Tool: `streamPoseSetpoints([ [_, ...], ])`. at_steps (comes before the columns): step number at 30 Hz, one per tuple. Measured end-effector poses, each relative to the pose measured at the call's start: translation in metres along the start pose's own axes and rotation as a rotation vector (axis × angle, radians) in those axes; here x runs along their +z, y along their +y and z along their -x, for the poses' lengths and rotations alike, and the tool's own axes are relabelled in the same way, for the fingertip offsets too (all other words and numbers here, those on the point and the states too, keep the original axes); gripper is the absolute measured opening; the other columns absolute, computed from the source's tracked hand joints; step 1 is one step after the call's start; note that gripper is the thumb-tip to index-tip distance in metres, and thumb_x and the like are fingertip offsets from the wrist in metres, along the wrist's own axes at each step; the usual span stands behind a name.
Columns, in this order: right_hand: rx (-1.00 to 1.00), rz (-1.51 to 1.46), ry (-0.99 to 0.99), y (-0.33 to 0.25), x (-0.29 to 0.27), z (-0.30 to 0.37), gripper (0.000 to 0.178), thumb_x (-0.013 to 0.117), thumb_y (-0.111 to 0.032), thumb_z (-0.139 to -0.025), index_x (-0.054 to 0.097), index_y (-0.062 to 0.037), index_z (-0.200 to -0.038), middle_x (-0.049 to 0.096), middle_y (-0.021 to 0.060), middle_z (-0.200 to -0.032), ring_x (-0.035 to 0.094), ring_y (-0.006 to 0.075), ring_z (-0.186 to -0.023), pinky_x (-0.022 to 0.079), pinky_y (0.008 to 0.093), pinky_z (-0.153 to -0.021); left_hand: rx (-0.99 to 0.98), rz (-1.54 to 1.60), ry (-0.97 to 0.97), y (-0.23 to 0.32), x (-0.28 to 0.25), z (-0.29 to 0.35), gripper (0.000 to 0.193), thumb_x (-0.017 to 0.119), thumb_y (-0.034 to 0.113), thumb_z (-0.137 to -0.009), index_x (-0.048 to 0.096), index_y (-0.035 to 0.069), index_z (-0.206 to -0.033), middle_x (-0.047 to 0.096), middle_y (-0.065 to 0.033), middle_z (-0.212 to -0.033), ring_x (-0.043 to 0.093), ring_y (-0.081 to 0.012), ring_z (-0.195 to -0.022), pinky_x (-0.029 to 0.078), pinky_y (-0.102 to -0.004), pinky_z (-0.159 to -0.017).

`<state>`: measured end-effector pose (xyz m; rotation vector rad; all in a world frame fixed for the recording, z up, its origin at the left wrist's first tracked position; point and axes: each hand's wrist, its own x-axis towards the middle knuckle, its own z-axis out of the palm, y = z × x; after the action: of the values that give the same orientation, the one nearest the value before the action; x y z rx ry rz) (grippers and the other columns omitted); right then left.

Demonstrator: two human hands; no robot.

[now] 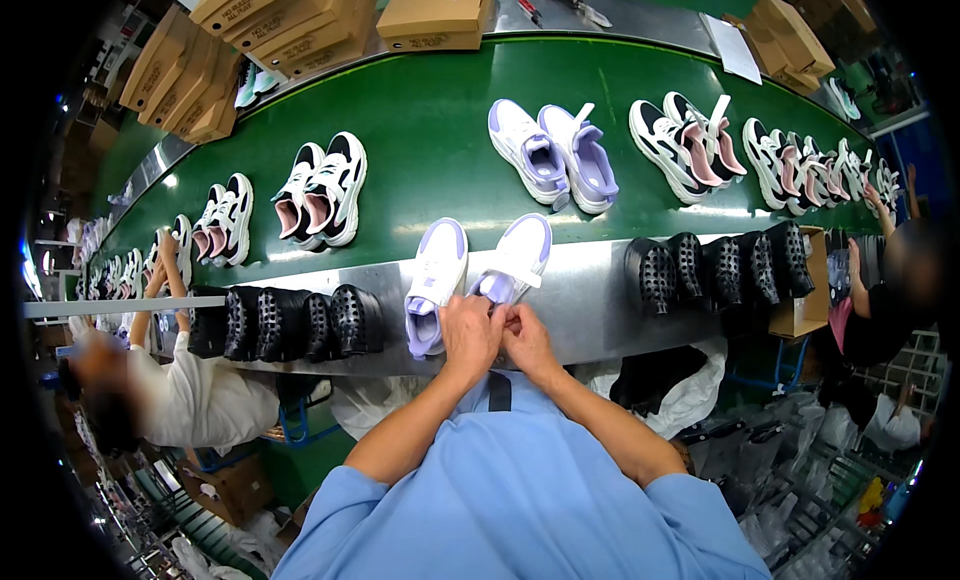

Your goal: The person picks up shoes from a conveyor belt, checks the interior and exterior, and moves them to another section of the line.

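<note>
Two white sneakers with lavender toes and linings stand on the metal strip in front of me: a left sneaker (pixel 437 265) and a right sneaker (pixel 521 248), the right one with its strap jutting sideways. My left hand (pixel 473 335) is closed over the heel end of the right sneaker. Against it, my right hand (pixel 530 342) is closed too, its thumb and fingers pinched together. The fingertips meet at the shoe's opening, and whatever they pinch is hidden. Beyond, on the green belt, rests another white-and-lavender pair (pixel 585 160).
Black perforated shoe forms line the metal edge at left (pixel 355 320) and right (pixel 655 275). Black-and-white sneakers (pixel 335 190) stand along the green belt (pixel 420 120). Shoe boxes (pixel 437 15) and a cutter (pixel 585 8) lie at the back. Co-workers (pixel 200 395) work at both sides.
</note>
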<state>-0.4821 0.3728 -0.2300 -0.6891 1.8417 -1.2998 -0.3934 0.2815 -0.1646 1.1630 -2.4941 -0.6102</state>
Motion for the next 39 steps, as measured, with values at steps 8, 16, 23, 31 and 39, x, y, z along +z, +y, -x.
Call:
streamPoseSetpoints([
  [8,0.322,-0.469,-0.169,-0.003,-0.046,-0.012,0.023,0.058,-0.004,-0.095,0.064,0.0017,-0.116,0.071,0.0089,-0.102,0.069,0.0174,-0.090,0.058,0.0305,-0.069,0.002,-0.019,-0.014,0.007,0.005,-0.001,0.033,0.078,0.031,-0.087,0.074,-0.001,-0.079,0.072,-0.0161,-0.083,0.060,-0.0368,-0.088,0.043,-0.0497,-0.082],
  [16,0.367,-0.754,-0.130,-0.081,-0.071,-0.052,0.026,0.070,-0.031,-0.101,0.066,-0.0065,-0.094,0.055,-0.0016,-0.077,0.050,0.0069,-0.064,0.040,0.0227,-0.049,-0.243,0.161,-0.045,0.010,0.006,-0.006,0.034,0.077,0.031,-0.087,0.077,-0.002,-0.081,0.073,-0.0196,-0.079,0.064,-0.0379,-0.081,0.051,-0.0487,-0.077],
  [23,0.369,-0.592,-0.285,-0.068,-0.084,-0.051,0.018,0.070,-0.021,-0.100,0.064,-0.0046,-0.094,0.055,-0.0018,-0.075,0.044,0.0060,-0.060,0.035,0.0232,-0.050,-0.556,0.503,-0.098,0.003,0.005,-0.008,0.036,0.073,0.030,-0.090,0.077,-0.005,-0.087,0.071,-0.0189,-0.071,0.065,-0.0265,-0.060,0.049,-0.0399,-0.062],
  [31,0.237,-0.342,-0.114,-0.010,-0.056,-0.036,0.023,0.068,-0.021,-0.101,0.071,0.0015,-0.097,0.068,0.0016,-0.082,0.057,0.0113,-0.070,0.048,0.0301,-0.064,-0.645,0.600,-0.082,0.021,-0.003,-0.009,0.037,0.073,0.030,-0.092,0.076,-0.007,-0.087,0.070,-0.0135,-0.069,0.061,-0.0179,-0.063,0.048,-0.0375,-0.063],
  [39,0.120,-0.028,0.004,-0.014,-0.051,-0.028,0.028,0.071,-0.026,-0.098,0.071,0.0020,-0.097,0.073,0.0122,-0.081,0.068,0.0217,-0.074,0.053,0.0376,-0.071,-0.657,0.541,-0.081,0.027,0.003,-0.008,0.037,0.073,0.031,-0.092,0.077,-0.005,-0.089,0.072,-0.0172,-0.074,0.066,-0.0259,-0.068,0.050,-0.0401,-0.066],
])
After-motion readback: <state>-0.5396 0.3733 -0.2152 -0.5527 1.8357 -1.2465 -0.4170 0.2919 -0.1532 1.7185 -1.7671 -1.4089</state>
